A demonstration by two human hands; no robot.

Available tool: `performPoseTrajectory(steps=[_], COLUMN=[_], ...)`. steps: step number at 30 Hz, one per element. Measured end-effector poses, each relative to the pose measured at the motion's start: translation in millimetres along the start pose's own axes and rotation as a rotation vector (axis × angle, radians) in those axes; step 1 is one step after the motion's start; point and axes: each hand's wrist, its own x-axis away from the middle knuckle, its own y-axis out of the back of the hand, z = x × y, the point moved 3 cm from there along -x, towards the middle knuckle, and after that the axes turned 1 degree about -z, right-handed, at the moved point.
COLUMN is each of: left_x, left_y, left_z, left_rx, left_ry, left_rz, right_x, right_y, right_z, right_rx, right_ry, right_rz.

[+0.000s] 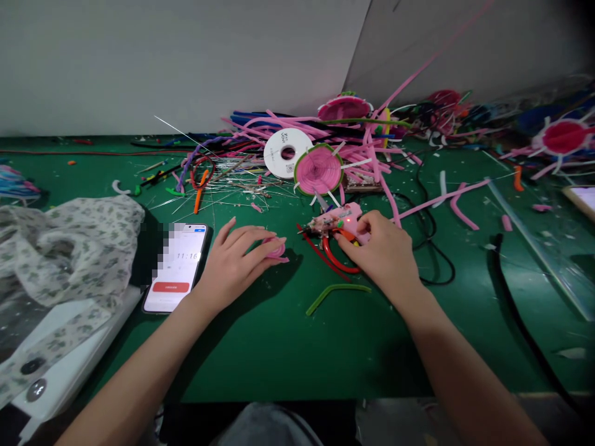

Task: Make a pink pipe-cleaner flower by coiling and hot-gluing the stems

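Note:
Between the thumb and fingers of my left hand (237,263) is a small coil of pink pipe cleaner (276,249), held just above the green table. My right hand (388,248) is closed around the handle of a pink hot glue gun (348,217), whose nozzle points left. Red-handled pliers (335,260) lie partly under the glue gun. A bent green pipe cleaner (337,288) rests in front of them. Behind the glue gun leans a larger pink coiled disc with a green rim (318,170).
A phone (173,272) lies left of my left hand, beside a patterned cloth (93,229). Behind are a white spool (284,152), thin wires (232,176) and a heap of pink pipe cleaners (260,133). A black cable (449,275) curls at right, near a clear ruler-like strip (539,248).

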Motion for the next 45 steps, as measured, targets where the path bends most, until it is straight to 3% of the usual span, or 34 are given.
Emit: performPoseTrajectory(steps=[6,12,45], left_x=[-1.0,-1.6,-0.7], left_y=[1.1,0.3,0.1], left_z=[-1.2,-2.1,-4.4], left_rx=[0.009,0.019,-0.008], left_ry=[0.016,0.035,0.032], left_rz=[0.004,0.001,-0.002], right_x=[3.4,8.7,11.6], right_y=[11.1,8.8,5.8], right_z=[2.6,14.6,22.0], right_rx=[-0.064,-0.113,-0.165], right_ry=[0.189,0.337,0.349], right_rz=[-0.218,-0.233,-0.19])
